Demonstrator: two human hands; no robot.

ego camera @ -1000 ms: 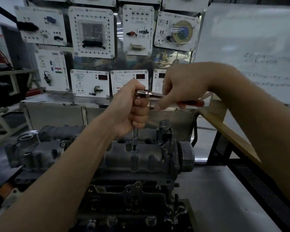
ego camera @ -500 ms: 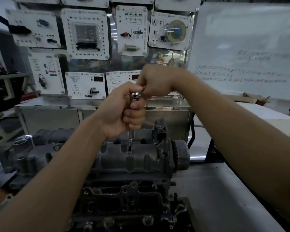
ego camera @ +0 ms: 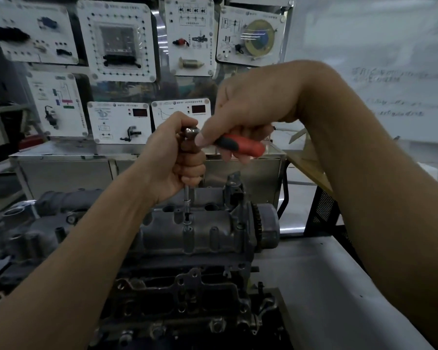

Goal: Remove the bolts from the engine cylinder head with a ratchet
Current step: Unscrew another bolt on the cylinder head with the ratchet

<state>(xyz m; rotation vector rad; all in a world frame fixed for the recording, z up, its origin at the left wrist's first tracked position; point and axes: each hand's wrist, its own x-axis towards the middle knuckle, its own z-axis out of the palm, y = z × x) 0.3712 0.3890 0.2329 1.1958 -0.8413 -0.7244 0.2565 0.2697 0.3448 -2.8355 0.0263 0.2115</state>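
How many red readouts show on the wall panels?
2: one readout on the lower panel, another readout on the neighbouring panel to its right. The right hand may hide more.

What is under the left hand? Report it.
A steel extension bar runs down from the left hand onto the cylinder head. The fist covers the bar's top where it meets the ratchet.

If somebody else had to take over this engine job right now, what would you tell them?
The left hand grips the extension bar just under the ratchet's head, holding it upright.
The right hand holds the red and black ratchet handle, which points right.
The socket end sits on a bolt on top of the cylinder head.
Done: the tool is seated. How loose this bolt is cannot be told.
Left: turn this bolt out, lift it away, then do any other bolts.
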